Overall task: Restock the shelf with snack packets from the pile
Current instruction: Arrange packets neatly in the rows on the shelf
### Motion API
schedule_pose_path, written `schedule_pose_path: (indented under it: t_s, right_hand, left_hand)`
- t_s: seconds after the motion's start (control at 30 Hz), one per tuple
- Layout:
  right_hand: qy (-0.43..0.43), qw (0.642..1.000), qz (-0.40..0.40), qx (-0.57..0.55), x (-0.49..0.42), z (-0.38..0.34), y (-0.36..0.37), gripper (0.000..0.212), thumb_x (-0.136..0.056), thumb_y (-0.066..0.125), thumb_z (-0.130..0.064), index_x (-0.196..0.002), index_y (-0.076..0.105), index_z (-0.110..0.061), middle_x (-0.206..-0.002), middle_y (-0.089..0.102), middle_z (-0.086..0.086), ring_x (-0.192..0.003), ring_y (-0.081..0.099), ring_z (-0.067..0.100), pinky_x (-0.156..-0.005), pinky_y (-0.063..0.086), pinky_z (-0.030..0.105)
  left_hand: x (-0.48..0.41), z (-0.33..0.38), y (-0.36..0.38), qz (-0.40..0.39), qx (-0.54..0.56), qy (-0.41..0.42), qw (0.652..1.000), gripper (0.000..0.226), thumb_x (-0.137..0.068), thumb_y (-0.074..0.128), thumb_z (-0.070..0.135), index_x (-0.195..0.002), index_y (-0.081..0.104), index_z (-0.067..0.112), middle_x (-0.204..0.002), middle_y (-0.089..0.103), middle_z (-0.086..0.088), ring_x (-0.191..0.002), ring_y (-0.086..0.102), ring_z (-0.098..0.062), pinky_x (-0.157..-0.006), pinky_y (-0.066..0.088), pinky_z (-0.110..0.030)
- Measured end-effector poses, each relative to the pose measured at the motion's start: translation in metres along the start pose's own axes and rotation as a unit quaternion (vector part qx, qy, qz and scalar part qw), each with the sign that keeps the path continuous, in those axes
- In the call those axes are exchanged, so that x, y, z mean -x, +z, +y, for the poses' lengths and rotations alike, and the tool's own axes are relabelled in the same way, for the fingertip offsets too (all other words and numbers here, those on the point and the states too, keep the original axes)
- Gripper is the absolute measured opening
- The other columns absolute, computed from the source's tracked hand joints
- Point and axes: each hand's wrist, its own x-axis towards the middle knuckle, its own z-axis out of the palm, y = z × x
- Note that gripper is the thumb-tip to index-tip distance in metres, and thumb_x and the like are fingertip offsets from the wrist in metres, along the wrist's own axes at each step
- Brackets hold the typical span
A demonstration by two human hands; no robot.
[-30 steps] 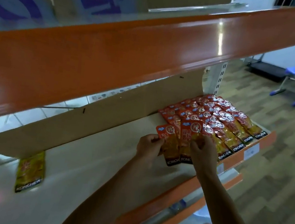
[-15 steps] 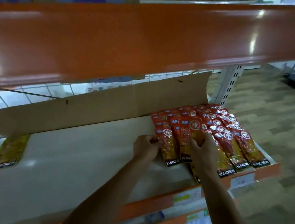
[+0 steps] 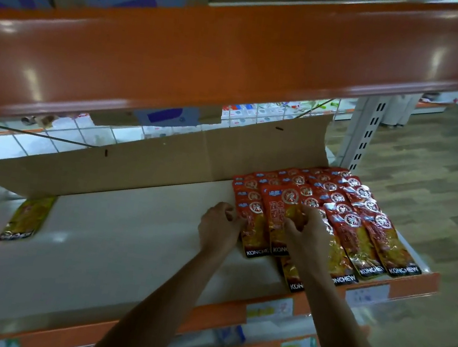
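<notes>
One yellow packet point(image 3: 26, 218), many overlapping red packets point(image 3: 356, 220), left hand point(image 3: 219, 226), right hand point(image 3: 306, 234).

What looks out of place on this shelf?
A lone yellowish packet lies at the shelf's far left, apart from the red packet rows at right. One packet below the right hand juts forward of its row.

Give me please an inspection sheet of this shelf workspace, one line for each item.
Surface: pale shelf, mostly bare, cardboard upright at the back.
Job's things: red packets in overlapping rows at the right end.
Clutter: one yellow packet alone at the left.
Hands: left hand pinches the leftmost row's edge; right hand rests on the next row, grip unclear.
Cables: nothing seen.
Surroundings: orange beam above, wood-pattern floor at right.
</notes>
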Motion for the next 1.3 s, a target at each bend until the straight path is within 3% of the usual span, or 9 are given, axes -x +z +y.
schedule_pose_path:
  t_s: [0.1, 0.13, 0.23, 0.47, 0.63, 0.73, 0.83, 0.93, 1.3]
  right_hand:
    - [-0.007, 1.0, -0.019, -0.011, 0.003, -0.001, 0.005, 0.042, -0.09, 0.06, -0.013, -0.13, 0.048, -0.013, -0.095, 0.063, -0.002, -0.081, 0.061, 0.01, -0.068, 0.053, 0.023]
    - [-0.01, 1.0, -0.024, -0.016, 0.004, -0.002, 0.008, 0.042, -0.09, 0.059, -0.013, -0.13, 0.048, -0.014, -0.091, 0.061, -0.007, -0.076, 0.06, 0.004, -0.06, 0.048, 0.012]
    - [-0.018, 0.999, -0.038, -0.008, 0.008, -0.004, 0.015, 0.04, -0.09, 0.06, -0.011, -0.129, 0.049, -0.015, -0.084, 0.054, -0.015, -0.069, 0.054, -0.004, -0.051, 0.041, 0.004]
    - [-0.095, 0.986, -0.015, 0.136, 0.008, -0.002, 0.015, 0.032, -0.093, 0.056, -0.018, -0.125, 0.056, -0.012, -0.118, 0.061, 0.006, -0.107, 0.053, 0.021, -0.084, 0.041, 0.027]
    - [-0.11, 0.97, -0.03, 0.215, 0.008, 0.007, 0.015, 0.04, -0.093, 0.05, -0.012, -0.133, 0.052, -0.01, -0.136, 0.053, 0.007, -0.132, 0.04, 0.024, -0.109, 0.031, 0.038]
    - [-0.11, 0.964, -0.046, 0.236, 0.01, 0.01, 0.017, 0.039, -0.095, 0.049, -0.016, -0.133, 0.051, -0.01, -0.138, 0.052, 0.006, -0.133, 0.038, 0.023, -0.111, 0.027, 0.036]
    - [-0.1, 0.962, -0.06, 0.247, 0.011, 0.012, 0.018, 0.041, -0.095, 0.049, -0.023, -0.135, 0.05, -0.011, -0.14, 0.05, 0.007, -0.136, 0.035, 0.024, -0.113, 0.024, 0.037]
    - [-0.092, 0.962, -0.072, 0.248, 0.011, 0.012, 0.018, 0.045, -0.094, 0.05, -0.029, -0.135, 0.049, -0.01, -0.141, 0.048, 0.007, -0.137, 0.034, 0.025, -0.114, 0.026, 0.04]
    - [-0.096, 0.963, -0.069, 0.244, 0.011, 0.01, 0.018, 0.046, -0.094, 0.052, -0.031, -0.134, 0.049, -0.01, -0.139, 0.051, 0.007, -0.134, 0.037, 0.024, -0.113, 0.028, 0.041]
  left_hand:
    - [0.006, 0.007, -0.002, 0.021, 0.047, 0.048, 0.998, 0.029, -0.092, 0.06, 0.039, -0.112, 0.065, 0.02, -0.101, 0.069, 0.005, -0.081, 0.06, -0.002, -0.068, 0.044, -0.013]
    - [0.009, 0.011, -0.003, 0.001, 0.075, 0.053, 0.996, 0.03, -0.092, 0.058, 0.042, -0.114, 0.065, 0.022, -0.098, 0.068, 0.008, -0.077, 0.058, 0.004, -0.063, 0.041, -0.006]
    - [0.017, 0.02, -0.002, -0.077, 0.147, 0.046, 0.985, 0.033, -0.087, 0.064, 0.043, -0.117, 0.059, 0.031, -0.095, 0.063, 0.017, -0.08, 0.06, 0.007, -0.06, 0.04, -0.002]
    - [0.021, 0.002, -0.004, -0.063, 0.18, -0.001, 0.982, 0.035, -0.084, 0.072, 0.033, -0.114, 0.055, 0.033, -0.105, 0.069, 0.008, -0.093, 0.066, -0.006, -0.081, 0.058, -0.03]
    - [0.024, -0.012, -0.005, -0.061, 0.138, -0.018, 0.988, 0.046, -0.082, 0.074, 0.033, -0.123, 0.056, 0.022, -0.111, 0.068, 0.003, -0.091, 0.065, -0.005, -0.077, 0.057, -0.026]
    - [0.027, -0.013, -0.003, -0.061, 0.098, 0.009, 0.993, 0.047, -0.081, 0.075, 0.033, -0.122, 0.058, 0.019, -0.11, 0.069, 0.002, -0.083, 0.063, -0.001, -0.072, 0.054, -0.02]
    - [0.029, -0.01, -0.001, -0.054, 0.035, 0.033, 0.997, 0.048, -0.081, 0.073, 0.038, -0.122, 0.059, 0.018, -0.111, 0.069, 0.001, -0.092, 0.066, -0.01, -0.081, 0.056, -0.027]
    - [0.031, -0.008, 0.0, -0.052, -0.02, 0.056, 0.997, 0.047, -0.083, 0.071, 0.043, -0.122, 0.06, 0.02, -0.113, 0.069, 0.002, -0.098, 0.066, -0.012, -0.082, 0.049, -0.023]
    - [0.028, -0.004, 0.002, -0.061, -0.062, 0.052, 0.995, 0.048, -0.083, 0.067, 0.05, -0.121, 0.062, 0.022, -0.112, 0.069, 0.003, -0.1, 0.065, -0.011, -0.077, 0.043, -0.018]
